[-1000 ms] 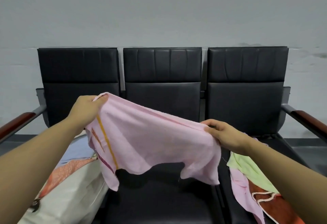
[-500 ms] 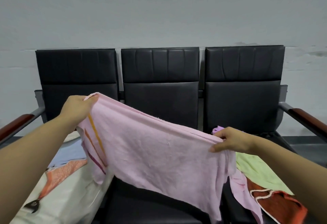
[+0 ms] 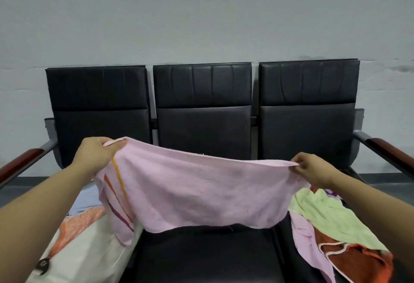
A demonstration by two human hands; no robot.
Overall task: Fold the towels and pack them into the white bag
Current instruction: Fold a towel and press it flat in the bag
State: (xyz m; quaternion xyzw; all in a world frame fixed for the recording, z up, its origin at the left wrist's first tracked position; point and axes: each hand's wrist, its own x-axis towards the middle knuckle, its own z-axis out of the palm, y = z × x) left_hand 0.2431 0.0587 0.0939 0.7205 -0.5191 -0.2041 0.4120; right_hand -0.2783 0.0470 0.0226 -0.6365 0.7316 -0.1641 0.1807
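I hold a pink towel point(image 3: 197, 191) with orange and purple stripes stretched out in the air over the middle seat. My left hand point(image 3: 94, 157) pinches its upper left corner. My right hand point(image 3: 313, 168) pinches its upper right corner. The towel hangs down between them and hides part of the seat. The white bag point(image 3: 83, 251) sits on the left seat, with a blue towel point(image 3: 83, 202) and an orange one point(image 3: 87, 215) showing in it. A heap of loose towels lies on the right seat: green point(image 3: 329, 217), orange point(image 3: 358, 260) and pink point(image 3: 309, 247).
A bench of three black padded seats point(image 3: 201, 258) stands against a grey wall. Wooden armrests stick out at the left point(image 3: 20, 166) and right point(image 3: 392, 155) ends. The middle seat cushion shows below the hanging towel.
My hands have moved apart, the right one out to the right, and the towel is now spread wide and taut along its top edge. My left hand sits a little lower.
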